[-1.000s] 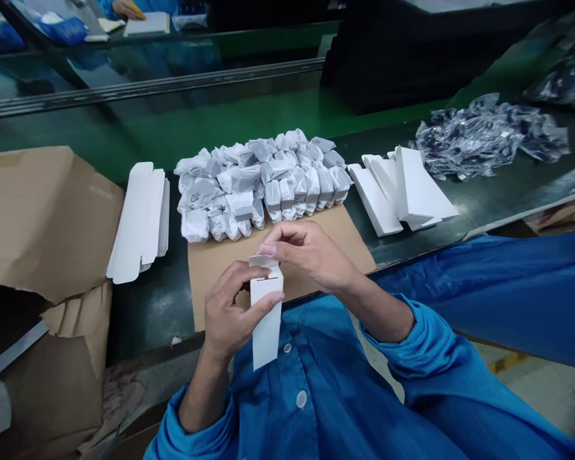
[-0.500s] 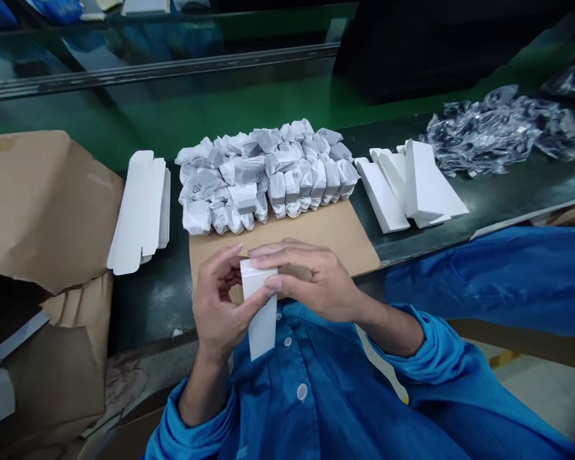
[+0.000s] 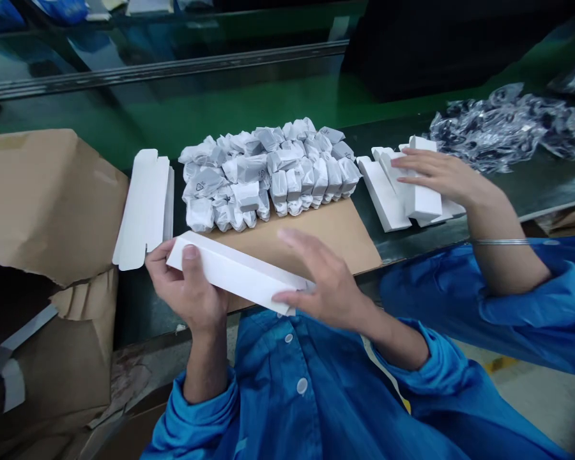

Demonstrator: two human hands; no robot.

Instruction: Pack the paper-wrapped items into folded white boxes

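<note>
Left hand (image 3: pixel 191 295) grips white box (image 3: pixel 239 275), right hand (image 3: pixel 333 291) touches; packets (image 3: pixel 268 172) triangle-marked.

Matt white cardboard forms the box (image 3: pixel 234 271); the dark green tabletop (image 3: pixel 144 300) is smooth and glossy. The brown cardboard sheet (image 3: pixel 335 233) looks dull and fibrous, the packets (image 3: pixel 268 169) wrapped in frosted plastic, the bags (image 3: pixel 503 124) in clear, shiny, crinkled film. The coat (image 3: pixel 316 396) is blue cloth; the bangle (image 3: pixel 501 241), thin metal.

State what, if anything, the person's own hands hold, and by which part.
A long white box. The left-hand grip clasps its left end, thumb on top; the right-hand grip, fingers spread, meets its right end, hold unclear.
</note>
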